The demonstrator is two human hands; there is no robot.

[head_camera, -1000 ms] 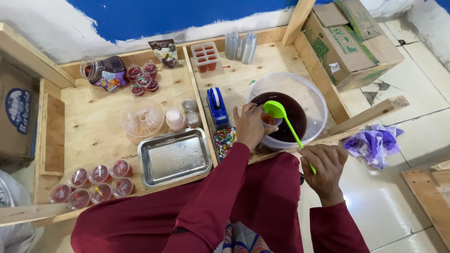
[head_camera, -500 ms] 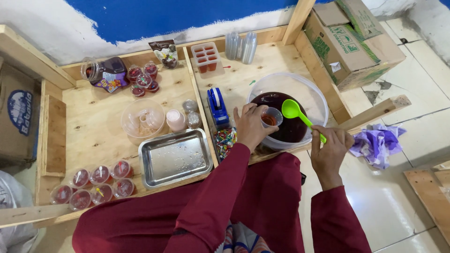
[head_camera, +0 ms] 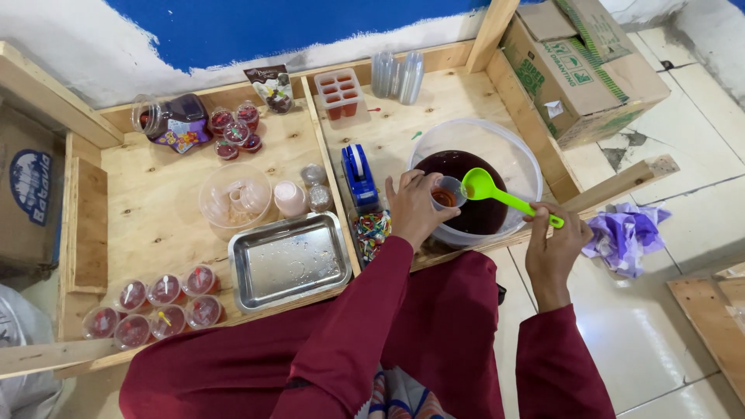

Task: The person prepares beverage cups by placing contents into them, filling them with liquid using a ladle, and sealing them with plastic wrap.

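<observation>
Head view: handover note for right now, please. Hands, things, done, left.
Left hand: fingers hold a small clear cup, partly filled, over the big bowl of dark liquid.
Right hand: holds a green ladle by its handle, scoop at the cup's rim.
Done: seven filled cups at the near left corner, more at the back.
Left: this cup is not full; the steel tray holds no cups.

A bright green ladle [head_camera: 497, 194] over dark red liquid [head_camera: 473, 209], maroon sleeves [head_camera: 357, 334], a blue dispenser [head_camera: 359, 175].
</observation>
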